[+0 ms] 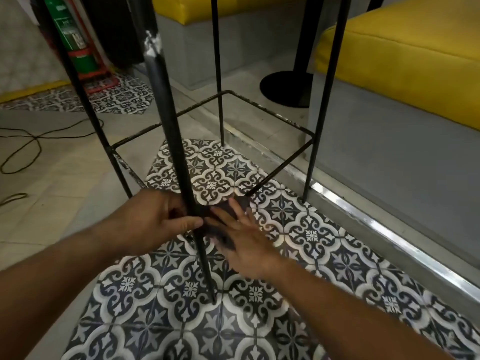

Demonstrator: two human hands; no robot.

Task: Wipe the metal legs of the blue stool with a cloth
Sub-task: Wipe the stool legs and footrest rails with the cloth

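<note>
The stool's black metal legs fill the middle of the head view; its seat is out of frame. The nearest leg (171,126) runs down to the tiled floor, with chipped paint near its top. A square footrest bar (272,111) links the legs. A dark cloth (220,216) is wrapped round the nearest leg low down. My left hand (153,222) grips the leg and cloth from the left, thumb across the front. My right hand (244,242) presses the cloth from the right with fairly straight fingers.
Yellow cushioned benches on grey bases stand at the right (405,61) and back. A black round table base (285,87) sits behind the stool. A fire extinguisher (75,40) stands at the back left. A cable (23,149) loops on the floor at left.
</note>
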